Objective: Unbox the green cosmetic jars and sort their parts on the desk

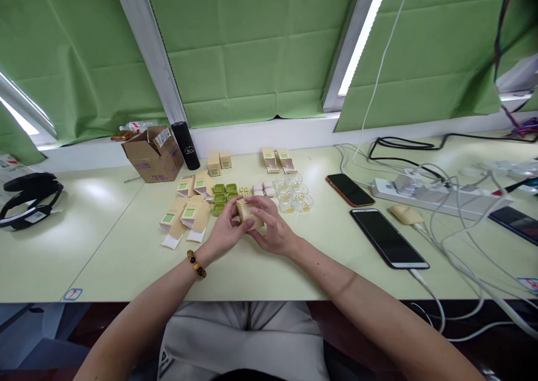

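Between my two hands is a small tan cardboard box (249, 213), held above the table. My left hand (229, 224) grips its left side, fingers closed round it. The fingers of my right hand (271, 227) lie over its top and right side. Just behind the hands stand several small green containers (219, 197), tiny yellowish pieces (244, 191), pale pink pieces (263, 189) and clear plastic containers (294, 193) with yellow marks. To the left lie flattened tan boxes (196, 212) with green windows and open white flaps. Two similar boxes (278, 161) lie farther back.
Two closed small boxes (219, 162) stand near the wall. A brown carton (153, 156) and a black bottle (185, 145) are at the back left, a black headset (31, 200) far left. Phones (389, 238), a power strip (437, 196) and tangled white cables cover the right.
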`<action>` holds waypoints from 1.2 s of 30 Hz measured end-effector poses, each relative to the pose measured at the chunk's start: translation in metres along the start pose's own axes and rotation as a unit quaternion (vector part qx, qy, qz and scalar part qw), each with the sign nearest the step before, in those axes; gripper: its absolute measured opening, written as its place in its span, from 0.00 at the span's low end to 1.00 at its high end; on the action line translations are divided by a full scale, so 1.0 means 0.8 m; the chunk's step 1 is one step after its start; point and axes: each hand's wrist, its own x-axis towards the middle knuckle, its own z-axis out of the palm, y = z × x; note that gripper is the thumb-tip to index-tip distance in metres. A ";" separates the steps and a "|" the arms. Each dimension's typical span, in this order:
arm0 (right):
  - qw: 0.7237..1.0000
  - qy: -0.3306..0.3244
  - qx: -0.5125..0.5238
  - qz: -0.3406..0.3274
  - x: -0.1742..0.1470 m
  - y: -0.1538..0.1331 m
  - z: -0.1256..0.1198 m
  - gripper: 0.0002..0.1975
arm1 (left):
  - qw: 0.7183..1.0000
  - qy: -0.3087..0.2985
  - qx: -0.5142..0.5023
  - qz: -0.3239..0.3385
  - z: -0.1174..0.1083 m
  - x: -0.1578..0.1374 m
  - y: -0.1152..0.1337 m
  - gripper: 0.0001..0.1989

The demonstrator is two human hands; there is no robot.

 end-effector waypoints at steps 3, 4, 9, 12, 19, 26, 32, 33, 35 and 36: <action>0.999 0.015 0.008 0.037 0.002 -0.003 -0.008 0.46 | 0.998 0.003 -0.066 0.010 -0.003 0.004 -0.009 0.39; 0.998 0.033 0.006 0.054 0.003 -0.003 -0.011 0.45 | 0.997 0.010 -0.067 0.022 -0.004 0.005 -0.011 0.38; 0.987 0.111 -0.013 0.111 0.005 -0.004 -0.019 0.31 | 0.994 0.076 0.028 0.078 -0.010 0.005 -0.019 0.31; 0.986 0.115 0.005 0.117 0.007 -0.008 -0.017 0.27 | 0.986 0.095 0.069 0.120 -0.010 0.004 -0.020 0.29; 0.991 0.068 0.029 0.113 0.007 -0.018 -0.009 0.31 | 0.929 0.105 0.217 0.283 -0.013 0.003 -0.013 0.26; 0.990 0.044 0.039 0.131 0.006 -0.020 -0.005 0.35 | 0.800 0.102 0.438 0.398 -0.020 0.003 0.000 0.28; 0.992 0.051 0.009 0.118 0.006 -0.017 -0.003 0.38 | 0.777 0.068 0.482 0.399 -0.017 0.000 -0.004 0.27; 0.992 0.049 0.005 0.116 0.006 -0.017 -0.003 0.39 | 0.778 0.063 0.487 0.392 -0.017 -0.001 -0.005 0.27; 0.993 0.043 0.001 0.115 0.007 -0.018 -0.003 0.40 | 0.783 0.058 0.493 0.376 -0.018 -0.002 -0.008 0.27; 0.993 0.039 -0.001 0.113 0.007 -0.019 -0.003 0.41 | 0.785 0.055 0.495 0.369 -0.019 -0.002 -0.009 0.27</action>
